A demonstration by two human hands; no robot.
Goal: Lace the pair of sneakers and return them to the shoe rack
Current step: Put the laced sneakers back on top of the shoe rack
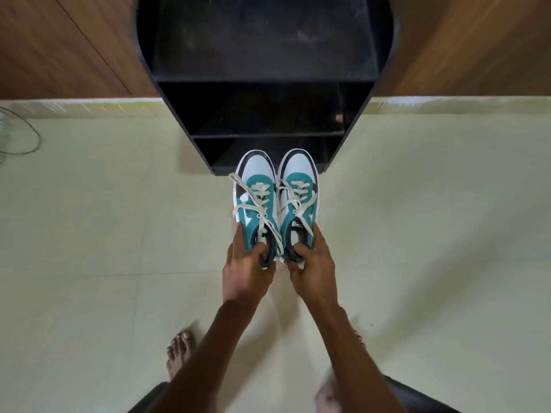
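- Pale cream floor tiles [89, 234] fill most of the view, and wood-grain panels [59, 40] stand along the far edge on both sides.
- Between those panels sits a black shoe rack [348, 138] with open shelves, seen from above; its shelf boards look dusty.
- A thin dark cable [29, 135] loops on the floor at the far left.
- The left sneaker [253, 186] and the right sneaker [299, 186] are held side by side in the air, touching along their inner sides, toes pointing at the rack's lowest opening and just short of it.
- Both sneakers are teal, white and black, with off-white laces [262, 201] threaded across the eyelets; the loose lace ends trail over the collars and sides.
- The left hand [247, 269] grips the left sneaker at the heel, thumb curled inside the collar and a finger lying along the outer side.
- The right hand [314, 269] grips the right sneaker's heel in the same way, thumb hooked into the opening.
- One bare foot [179, 353] stands on the tiles at lower left; toes of the other show just beside the right forearm.
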